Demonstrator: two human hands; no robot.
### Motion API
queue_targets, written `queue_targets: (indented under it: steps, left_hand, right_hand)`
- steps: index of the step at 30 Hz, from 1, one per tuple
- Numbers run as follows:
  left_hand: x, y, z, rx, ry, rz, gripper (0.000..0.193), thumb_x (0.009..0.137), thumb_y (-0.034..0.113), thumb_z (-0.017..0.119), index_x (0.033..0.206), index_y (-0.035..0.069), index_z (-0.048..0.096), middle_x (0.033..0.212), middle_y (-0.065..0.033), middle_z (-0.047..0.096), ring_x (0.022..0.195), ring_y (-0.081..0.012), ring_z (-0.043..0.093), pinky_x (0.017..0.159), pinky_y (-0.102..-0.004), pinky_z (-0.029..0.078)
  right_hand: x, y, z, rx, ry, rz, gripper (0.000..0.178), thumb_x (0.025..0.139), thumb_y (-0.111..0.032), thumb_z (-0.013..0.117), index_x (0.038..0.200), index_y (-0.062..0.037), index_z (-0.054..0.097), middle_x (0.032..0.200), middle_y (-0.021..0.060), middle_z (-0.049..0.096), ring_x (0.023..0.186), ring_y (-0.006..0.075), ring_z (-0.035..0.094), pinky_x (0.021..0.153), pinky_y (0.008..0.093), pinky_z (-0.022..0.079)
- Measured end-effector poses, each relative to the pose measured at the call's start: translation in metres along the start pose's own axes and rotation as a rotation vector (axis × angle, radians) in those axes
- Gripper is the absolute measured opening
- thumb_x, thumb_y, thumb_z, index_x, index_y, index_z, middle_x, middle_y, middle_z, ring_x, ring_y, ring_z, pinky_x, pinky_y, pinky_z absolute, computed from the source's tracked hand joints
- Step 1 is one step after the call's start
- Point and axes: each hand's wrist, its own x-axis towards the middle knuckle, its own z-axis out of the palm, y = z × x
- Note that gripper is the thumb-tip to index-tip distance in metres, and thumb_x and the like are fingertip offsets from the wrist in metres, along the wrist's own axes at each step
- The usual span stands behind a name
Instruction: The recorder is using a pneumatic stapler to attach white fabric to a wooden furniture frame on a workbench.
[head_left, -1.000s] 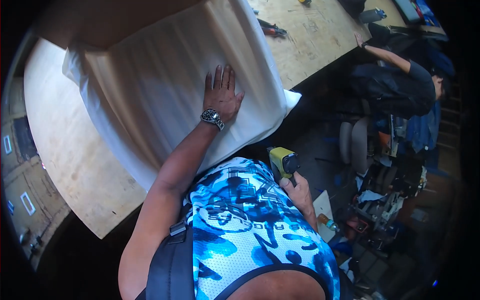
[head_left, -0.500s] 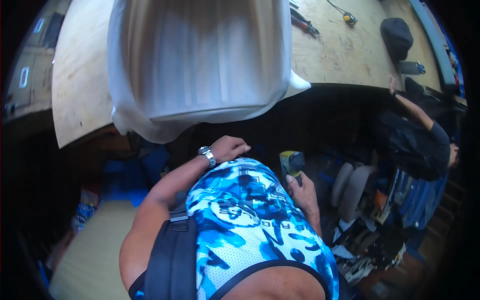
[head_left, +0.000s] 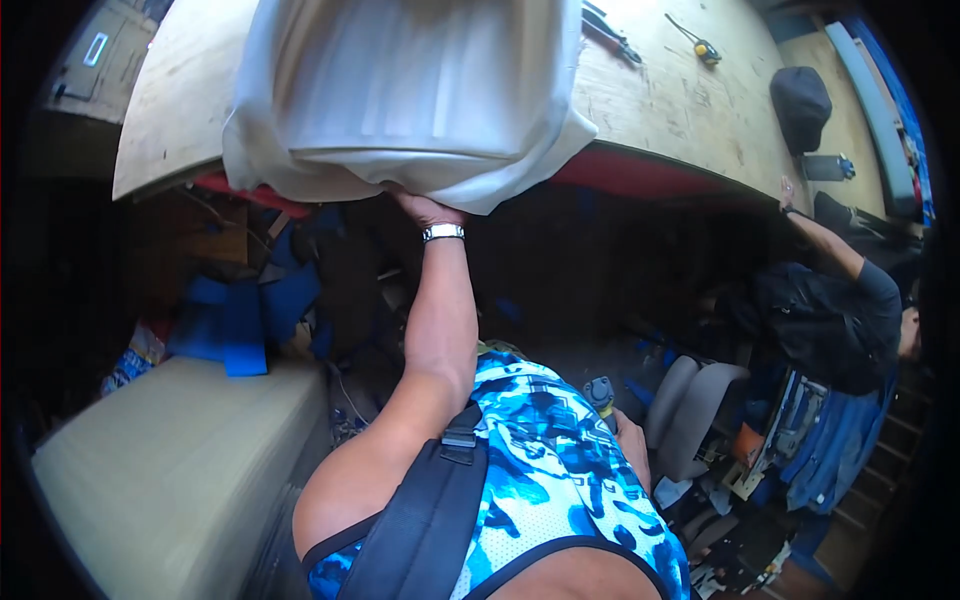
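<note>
A large seat-shaped piece with a pale grey-white cover (head_left: 400, 110) lies on the wooden bench, its loose edge hanging over the front. My left hand (head_left: 430, 210), with a metal watch at the wrist, reaches up to this hanging edge and touches its underside. Fabric hides its fingers. Low beside my right hip, my right hand (head_left: 631, 445) is closed around a yellow and black handheld power tool (head_left: 601, 394). Only the tool's upper end shows; my shirt covers part of that hand.
On the plywood bench (head_left: 680, 110) lie pliers (head_left: 610, 32), a yellow tape measure (head_left: 706, 52), a dark cap (head_left: 800, 108) and a grey bottle (head_left: 828, 168). Another person's arm (head_left: 830, 228) rests at the bench's right. A beige padded block (head_left: 170, 450) stands at left, grey cushions (head_left: 700, 410) at right.
My left hand has moved from in front of my belly up to the cover's hanging edge. My right hand has lowered toward my hip with the power tool. The view has shifted.
</note>
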Motion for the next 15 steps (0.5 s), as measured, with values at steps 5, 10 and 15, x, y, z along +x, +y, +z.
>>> queue_targets:
  steps: [5,10,15]
  left_hand:
    - [-0.035,0.02,0.004,0.143,-0.209,-0.461,0.077,0.084,0.056,0.071,0.139,0.008,0.047,0.135,-0.0121,0.055,0.124,-0.0334,0.053,0.105,-0.0544,0.044]
    - [-0.05,0.013,0.005,0.517,-0.113,-0.451,0.045,0.092,0.017,0.069,0.131,-0.001,0.055,0.126,-0.0112,0.062,0.111,-0.0251,0.062,0.097,-0.0424,0.051]
    - [-0.032,-0.002,-0.007,0.414,-0.046,-0.32,0.047,0.092,0.019,0.068,0.131,-0.002,0.055,0.127,-0.0115,0.061,0.115,-0.0263,0.058,0.103,-0.0409,0.044]
  right_hand:
    - [0.017,0.013,0.005,0.041,0.002,0.004,0.064,0.09,-0.048,0.065,0.131,0.0014,0.058,0.111,0.0296,0.066,0.109,0.0404,0.065,0.093,0.041,0.05]
    - [0.025,-0.021,-0.021,0.083,-0.019,-0.015,0.06,0.09,-0.043,0.064,0.132,-0.0012,0.059,0.111,0.0245,0.069,0.105,0.0363,0.068,0.094,0.0419,0.05]
    - [0.04,-0.049,-0.039,0.033,-0.052,-0.083,0.062,0.088,-0.044,0.062,0.133,-0.0015,0.059,0.109,0.0239,0.07,0.101,0.0355,0.069,0.093,0.0421,0.05]
